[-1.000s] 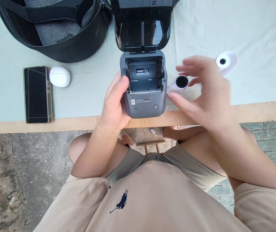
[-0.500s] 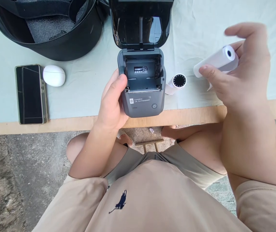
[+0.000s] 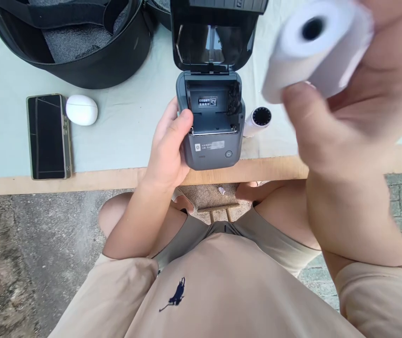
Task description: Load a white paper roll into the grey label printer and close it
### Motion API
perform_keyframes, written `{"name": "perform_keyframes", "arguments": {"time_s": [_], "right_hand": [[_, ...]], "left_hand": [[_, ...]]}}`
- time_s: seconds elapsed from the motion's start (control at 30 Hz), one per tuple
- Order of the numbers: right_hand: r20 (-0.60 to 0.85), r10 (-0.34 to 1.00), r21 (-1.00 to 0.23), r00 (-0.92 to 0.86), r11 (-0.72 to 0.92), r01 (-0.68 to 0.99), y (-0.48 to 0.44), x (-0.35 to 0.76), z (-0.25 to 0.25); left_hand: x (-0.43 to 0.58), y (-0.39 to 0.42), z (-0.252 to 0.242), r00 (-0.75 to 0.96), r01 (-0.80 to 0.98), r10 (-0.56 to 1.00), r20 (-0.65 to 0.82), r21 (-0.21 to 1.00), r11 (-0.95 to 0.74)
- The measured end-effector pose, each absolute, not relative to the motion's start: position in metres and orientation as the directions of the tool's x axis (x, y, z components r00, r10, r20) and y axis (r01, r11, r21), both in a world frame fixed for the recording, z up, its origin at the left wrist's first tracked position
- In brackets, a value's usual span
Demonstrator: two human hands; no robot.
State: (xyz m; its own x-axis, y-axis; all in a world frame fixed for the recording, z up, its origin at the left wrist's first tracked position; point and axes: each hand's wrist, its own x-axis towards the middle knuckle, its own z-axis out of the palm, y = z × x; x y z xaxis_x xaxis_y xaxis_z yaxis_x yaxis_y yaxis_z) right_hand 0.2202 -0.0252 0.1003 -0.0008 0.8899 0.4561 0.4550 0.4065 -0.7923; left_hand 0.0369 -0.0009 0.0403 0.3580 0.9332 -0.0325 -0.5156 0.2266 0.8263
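Note:
My left hand (image 3: 169, 141) grips the left side of a dark grey label printer (image 3: 215, 150), thumb on its front edge. The printer's black lid (image 3: 215, 42) is raised, and the bay inside holds no roll. High on the right, close to the camera, my right hand (image 3: 356, 108) is closed on a white paper roll (image 3: 292, 56) with a dark hole in its core. Part of the paper hangs loose from that roll, and the hand is blurred. Beside the printer's right side lies a second white roll (image 3: 253, 126) with a black toothed core.
A black zippered case (image 3: 116, 65) stands unzipped at the back left, grey foam inside. Nearer lie a phone (image 3: 48, 136) and a white rounded case (image 3: 81, 110), side by side. The table's wooden front edge (image 3: 271, 169) runs above my knees.
My right hand has lifted the paper roll up toward the camera. My left hand and the printer have shifted slightly right in view, and the lid now tilts a little differently.

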Motion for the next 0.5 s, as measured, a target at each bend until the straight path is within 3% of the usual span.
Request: {"name": "perform_keyframes", "arguments": {"time_s": [0.1, 0.23, 0.5], "right_hand": [[0.537, 0.82, -0.598, -0.197, 0.535, 0.597, -0.024, 0.199, 0.101], [0.478, 0.835, -0.359, -0.273, 0.469, 0.807, -0.018, 0.188, 0.095], [0.449, 0.841, -0.305, -0.303, 0.462, 0.833, -0.018, 0.193, 0.096]], "left_hand": [[0.036, -0.001, 0.039, 0.374, -0.512, 0.928, -0.004, 0.833, 0.21], [0.034, -0.002, 0.042, 0.36, -0.475, 0.932, -0.044, 0.851, 0.224], [0.032, -0.007, 0.051, 0.402, -0.488, 0.908, -0.113, 0.813, 0.318]]}}
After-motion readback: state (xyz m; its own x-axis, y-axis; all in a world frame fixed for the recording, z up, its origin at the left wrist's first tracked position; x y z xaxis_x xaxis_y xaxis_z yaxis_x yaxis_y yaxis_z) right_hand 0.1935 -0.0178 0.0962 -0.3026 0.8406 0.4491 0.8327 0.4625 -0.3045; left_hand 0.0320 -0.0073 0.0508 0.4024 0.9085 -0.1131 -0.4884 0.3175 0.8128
